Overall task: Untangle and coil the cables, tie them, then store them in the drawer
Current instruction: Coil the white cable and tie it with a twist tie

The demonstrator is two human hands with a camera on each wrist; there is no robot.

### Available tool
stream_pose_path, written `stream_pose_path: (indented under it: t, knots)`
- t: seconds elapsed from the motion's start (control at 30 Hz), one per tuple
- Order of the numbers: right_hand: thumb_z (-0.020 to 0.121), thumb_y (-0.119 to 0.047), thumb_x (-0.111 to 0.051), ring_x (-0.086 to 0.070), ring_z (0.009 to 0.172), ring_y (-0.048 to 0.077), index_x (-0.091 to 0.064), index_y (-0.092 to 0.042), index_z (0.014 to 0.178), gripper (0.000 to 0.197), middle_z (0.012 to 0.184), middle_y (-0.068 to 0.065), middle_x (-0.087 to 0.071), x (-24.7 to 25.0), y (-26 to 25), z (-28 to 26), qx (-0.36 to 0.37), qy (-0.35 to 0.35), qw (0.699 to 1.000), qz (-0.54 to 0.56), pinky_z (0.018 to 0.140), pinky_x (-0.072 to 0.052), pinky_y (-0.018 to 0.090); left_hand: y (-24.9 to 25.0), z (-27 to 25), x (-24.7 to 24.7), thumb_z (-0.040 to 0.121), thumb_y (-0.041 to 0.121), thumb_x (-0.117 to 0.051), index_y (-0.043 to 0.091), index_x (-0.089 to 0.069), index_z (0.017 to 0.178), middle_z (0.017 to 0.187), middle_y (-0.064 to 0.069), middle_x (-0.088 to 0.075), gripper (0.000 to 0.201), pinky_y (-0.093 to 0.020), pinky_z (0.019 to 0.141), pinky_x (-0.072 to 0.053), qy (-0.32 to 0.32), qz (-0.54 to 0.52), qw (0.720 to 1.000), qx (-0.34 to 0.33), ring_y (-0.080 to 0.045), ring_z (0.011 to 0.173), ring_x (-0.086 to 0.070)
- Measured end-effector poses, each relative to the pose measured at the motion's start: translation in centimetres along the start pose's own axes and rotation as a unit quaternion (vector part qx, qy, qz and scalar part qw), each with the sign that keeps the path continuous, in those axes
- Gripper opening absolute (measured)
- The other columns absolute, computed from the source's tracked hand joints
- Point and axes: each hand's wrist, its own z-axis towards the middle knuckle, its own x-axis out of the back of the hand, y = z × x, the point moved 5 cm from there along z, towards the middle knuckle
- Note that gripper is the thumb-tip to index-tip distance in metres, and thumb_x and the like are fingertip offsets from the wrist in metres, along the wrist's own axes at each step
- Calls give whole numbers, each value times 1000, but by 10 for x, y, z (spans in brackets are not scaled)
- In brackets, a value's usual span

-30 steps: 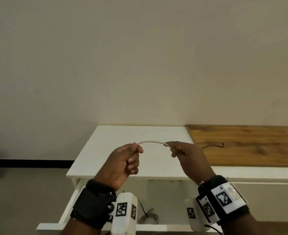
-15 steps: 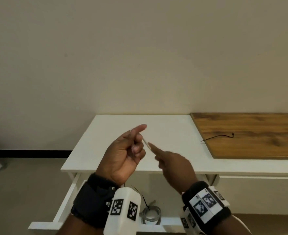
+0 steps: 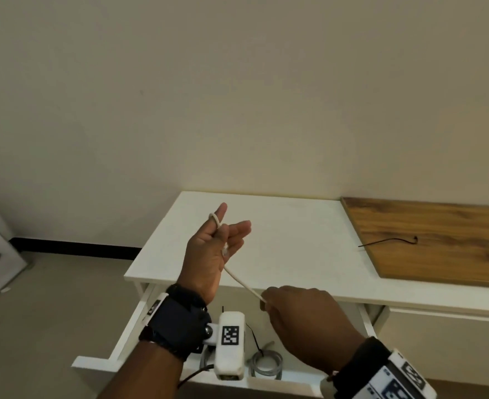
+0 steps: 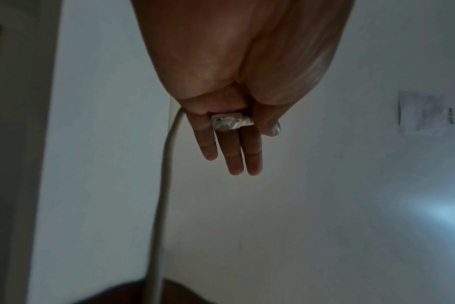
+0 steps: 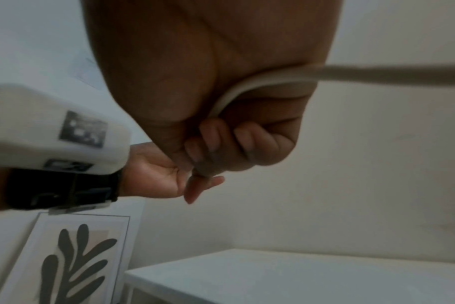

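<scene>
A white cable runs taut between my hands above the open drawer. My left hand is raised over the white table with its fingers straight, and the cable is looped round one raised finger. In the left wrist view the thumb presses the cable's silver plug against the fingers. My right hand is lower and nearer to me, its fingers curled round the cable. A grey coiled cable lies in the drawer.
A thin black cable lies on the wooden board to the right of the white tabletop. A thin black wire lies in the drawer near the grey coil. A framed leaf picture leans by the wall.
My left hand has turned and opened its fingers, and the cable now loops round one finger. My right hand has drawn the cable down and toward me over the drawer.
</scene>
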Motion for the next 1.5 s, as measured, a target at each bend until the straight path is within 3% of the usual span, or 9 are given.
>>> stream_pose_path:
  t: [0.2,0.3,0.6,0.83,0.97,1.2,1.3,1.4,1.5]
  knots:
    - [93,-65,-32,-53,56,5,-65,-31,79,50,68,-12,-59,33,20,-7,-2,159,987,-24,49,-28,16,-9,-14,-16,105,6,-39,5,-65,119,103,-15,-75,29,-28,90,-56,-102,228,968,13,-22,96,-73]
    - [88,-67,-41,-46,48,3,-65,-31,69,48,60,-14,-55,50,34,-15,2,274,962,5,45,-26,13,-22,-26,-32,106,11,-37,12,-65,118,69,-9,-69,30,-18,65,-50,-188,297,935,43,-19,65,-67]
    - [76,-62,-67,-54,62,0,-72,-28,71,34,70,-16,-59,71,80,-30,-15,403,904,145,51,-43,25,-46,-55,-80,100,38,-39,6,-61,79,47,2,-28,44,-23,44,-14,-333,33,920,203,-11,40,-15]
    - [91,-42,-56,-59,69,9,-74,-31,100,23,75,-10,-62,39,93,-13,-15,348,914,209,62,-52,38,-30,-52,-79,100,38,-40,18,-52,69,44,5,-41,38,-23,39,-16,-291,-212,900,247,-9,38,-17]
    - [99,-14,-46,-60,80,6,-24,-50,149,65,92,-14,-60,13,73,7,-16,176,981,84,72,-55,30,-9,-39,-70,101,35,-38,12,-65,82,42,7,-35,41,-21,38,-17,-161,-259,937,173,-7,40,-12]
    - [94,-3,-44,-62,86,24,5,-32,156,85,106,3,-64,-25,32,6,-6,-28,999,46,79,-54,42,17,-21,-34,101,39,-34,6,-56,128,50,8,-38,48,-18,40,-33,-44,-243,967,54,-4,37,-33]
    - [92,-3,-48,-63,82,29,-2,-26,153,79,102,6,-65,-30,7,3,26,-54,997,55,75,-55,43,10,-19,-27,102,38,-35,8,-53,134,53,5,-44,48,-22,46,-42,-5,-213,977,24,-9,43,-44]
    - [101,-18,-44,-61,73,30,-26,-17,131,35,89,5,-63,-31,-9,-2,53,-40,992,111,63,-49,37,6,-18,-21,104,37,-34,12,-52,136,60,3,-61,45,-25,59,-54,25,-181,983,7,-15,63,-66]
    - [102,-29,-43,-64,84,29,-42,-23,120,19,96,7,-67,-30,-3,0,24,-49,984,170,75,-54,40,7,-15,-7,104,38,-34,13,-46,143,72,1,-72,47,-26,67,-58,60,-188,980,-3,-19,82,-74]
